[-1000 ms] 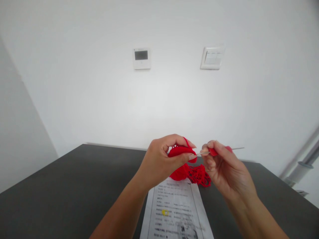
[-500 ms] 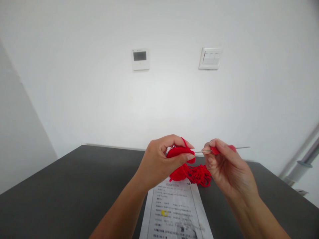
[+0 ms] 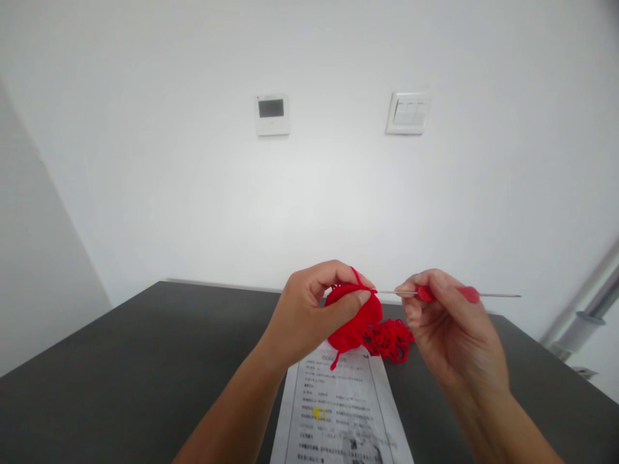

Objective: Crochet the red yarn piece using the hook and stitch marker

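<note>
My left hand (image 3: pixel 314 309) pinches a piece of red crochet work (image 3: pixel 356 322) between thumb and fingers, and a strand of red yarn runs over the index finger. A short red tail hangs from the lower edge of the piece. In my right hand (image 3: pixel 447 328) is a crochet hook (image 3: pixel 471 294) with a red grip and a thin metal shaft, held nearly level. Its left tip is at the top right edge of the crochet work; whether it is in a stitch, I cannot tell. A loose tangle of red yarn (image 3: pixel 391 339) lies on the table behind and between my hands.
A printed sheet of paper (image 3: pixel 333 393) with a yellow mark lies on the dark table (image 3: pixel 145 361) below my hands. On the white wall behind are a thermostat (image 3: pixel 273 116) and a light switch (image 3: pixel 409 113). A grey pipe (image 3: pixel 592 316) stands at the right.
My right hand has moved slightly right and the crochet hook has shifted right and levelled out. The crochet work has tilted, so more of its flat face shows.
</note>
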`<action>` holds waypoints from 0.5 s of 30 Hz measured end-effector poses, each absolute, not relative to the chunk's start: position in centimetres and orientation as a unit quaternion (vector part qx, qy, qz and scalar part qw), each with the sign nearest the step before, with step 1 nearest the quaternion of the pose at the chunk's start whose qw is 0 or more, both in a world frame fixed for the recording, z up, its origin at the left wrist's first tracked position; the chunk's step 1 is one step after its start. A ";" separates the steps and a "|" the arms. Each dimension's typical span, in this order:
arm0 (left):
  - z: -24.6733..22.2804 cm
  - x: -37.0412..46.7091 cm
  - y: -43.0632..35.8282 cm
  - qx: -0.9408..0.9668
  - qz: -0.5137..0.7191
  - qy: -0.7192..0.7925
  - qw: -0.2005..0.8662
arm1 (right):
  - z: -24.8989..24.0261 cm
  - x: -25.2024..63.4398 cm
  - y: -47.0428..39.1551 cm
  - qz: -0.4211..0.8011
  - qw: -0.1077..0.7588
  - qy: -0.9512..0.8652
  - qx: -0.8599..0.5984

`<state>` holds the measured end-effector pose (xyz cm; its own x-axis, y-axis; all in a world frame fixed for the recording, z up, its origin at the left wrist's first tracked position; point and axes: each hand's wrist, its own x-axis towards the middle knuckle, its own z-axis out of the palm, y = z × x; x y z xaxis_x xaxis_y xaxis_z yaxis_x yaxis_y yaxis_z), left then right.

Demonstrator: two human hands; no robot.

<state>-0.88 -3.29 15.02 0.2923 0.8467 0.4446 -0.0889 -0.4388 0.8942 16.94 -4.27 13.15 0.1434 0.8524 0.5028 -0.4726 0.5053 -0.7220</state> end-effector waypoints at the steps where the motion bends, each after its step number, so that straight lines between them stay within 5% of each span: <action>1: 15.1 -0.9 -3.3 0.666 0.524 0.285 0.447 | 13.1 16.9 -4.3 0.451 0.730 -0.472 -0.203; 15: 15.2 -0.8 -3.5 0.656 0.521 0.278 0.471 | 12.9 16.8 -4.6 0.440 0.742 -0.469 -0.187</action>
<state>-0.81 -3.52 15.17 0.3032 0.8553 0.4203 -0.1253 -0.4014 0.9073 16.84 -4.57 12.91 0.1722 0.8295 0.5313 -0.4778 0.5420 -0.6913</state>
